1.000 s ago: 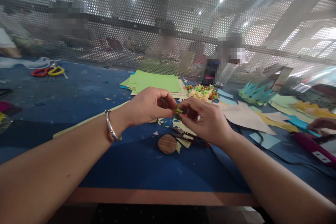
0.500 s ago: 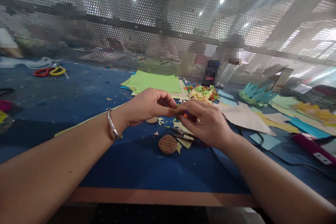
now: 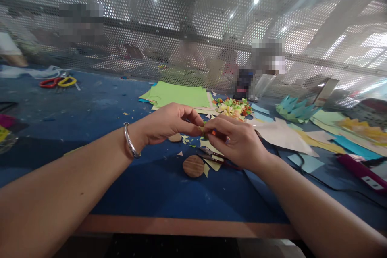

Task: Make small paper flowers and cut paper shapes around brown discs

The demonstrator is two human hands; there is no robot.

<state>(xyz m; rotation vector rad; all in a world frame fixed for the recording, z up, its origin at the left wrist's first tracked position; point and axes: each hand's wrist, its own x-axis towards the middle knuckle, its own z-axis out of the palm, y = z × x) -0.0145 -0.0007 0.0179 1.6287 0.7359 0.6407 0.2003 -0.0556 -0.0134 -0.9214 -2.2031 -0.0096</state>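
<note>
My left hand (image 3: 173,123) and my right hand (image 3: 234,137) meet above the table, both closed in a pinch. Between their fingertips is a small green paper piece (image 3: 204,125), with a bit of orange showing; fingers cover most of it. Below my right hand lie scissors with dark handles (image 3: 216,159) on pale yellow paper scraps (image 3: 214,165). A round wooden disc (image 3: 193,166) rests just nearer to me. Another wooden disc (image 3: 175,138) shows partly under my left hand. Behind my right hand sits a heap of small paper flowers (image 3: 232,107), green, cream and orange.
Green paper sheets (image 3: 181,93) are stacked before a perforated metal screen (image 3: 181,20). Red and yellow handled scissors (image 3: 59,82) lie at left. To the right are blue pleated paper (image 3: 294,109), loose sheets (image 3: 282,133), a black cable (image 3: 320,183) and a purple power strip (image 3: 363,171).
Both hands stay in nearly the same place, pinching the small paper piece. The fingertips have shifted only slightly, and the view has moved a little.
</note>
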